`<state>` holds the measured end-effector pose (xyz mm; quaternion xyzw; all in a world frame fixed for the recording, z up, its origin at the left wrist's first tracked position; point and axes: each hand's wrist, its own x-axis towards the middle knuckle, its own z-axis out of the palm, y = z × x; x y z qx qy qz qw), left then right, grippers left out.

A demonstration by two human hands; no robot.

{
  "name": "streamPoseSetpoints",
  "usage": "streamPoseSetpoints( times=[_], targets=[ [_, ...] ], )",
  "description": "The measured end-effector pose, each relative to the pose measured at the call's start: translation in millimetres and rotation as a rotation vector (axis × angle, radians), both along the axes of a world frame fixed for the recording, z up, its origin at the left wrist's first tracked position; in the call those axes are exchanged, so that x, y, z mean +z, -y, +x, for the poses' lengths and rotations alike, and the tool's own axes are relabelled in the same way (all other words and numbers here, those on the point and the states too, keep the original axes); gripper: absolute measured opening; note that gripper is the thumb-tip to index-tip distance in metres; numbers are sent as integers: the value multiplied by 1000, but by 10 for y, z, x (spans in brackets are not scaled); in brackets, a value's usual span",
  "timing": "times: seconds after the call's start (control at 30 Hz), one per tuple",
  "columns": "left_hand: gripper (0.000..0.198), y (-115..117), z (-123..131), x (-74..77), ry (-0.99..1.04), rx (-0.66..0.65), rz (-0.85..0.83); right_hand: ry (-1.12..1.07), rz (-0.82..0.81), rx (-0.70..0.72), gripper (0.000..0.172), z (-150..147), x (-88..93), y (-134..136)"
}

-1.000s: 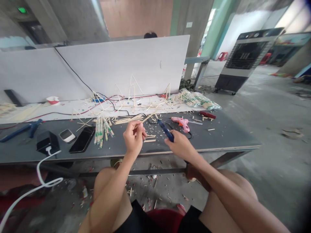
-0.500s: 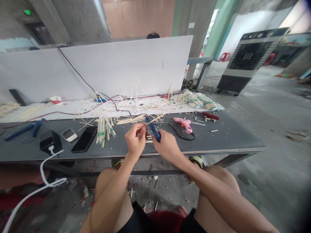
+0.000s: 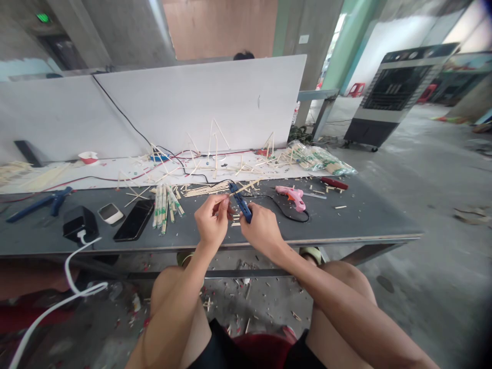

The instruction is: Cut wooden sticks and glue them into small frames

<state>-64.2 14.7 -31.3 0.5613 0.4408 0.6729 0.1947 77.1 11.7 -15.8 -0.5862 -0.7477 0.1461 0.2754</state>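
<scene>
My left hand [image 3: 210, 221] pinches a thin wooden stick [image 3: 246, 187] that points up and to the right over the dark table. My right hand [image 3: 261, 230] is shut around a small blue hot glue gun [image 3: 241, 203], whose upper end sits close against the stick. A black cord [image 3: 277, 202] trails off to the right across the table. Both hands are close together above a scatter of wood chips. A bundle of chopsticks [image 3: 164, 210] lies just left of my left hand.
A pink glue gun [image 3: 291, 197] and a blue tool [image 3: 40, 206] lie on the table, with a phone [image 3: 134, 220] and a black charger [image 3: 79, 223]. Stick frames [image 3: 215, 148] stand on a white board behind. A white panel rises beyond, and debris covers the floor.
My hands have drawn closer together, and the blue glue gun has swung upright against the stick. The view has shifted slightly.
</scene>
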Motion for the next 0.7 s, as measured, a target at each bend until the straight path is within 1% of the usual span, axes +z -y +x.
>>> streamPoseSetpoints(
  times=[0.3, 0.57, 0.7],
  targets=[
    [20, 25, 6, 11, 24, -29, -63, 4, -15, -1, 11, -23, -18, 11],
    [22, 9, -5, 19, 7, -12, -32, 17, -17, 18, 13, -46, -24, 3],
    [22, 4, -15, 13, -12, 11, -21, 1, -22, 36, 17, -64, -23, -9]
  ],
)
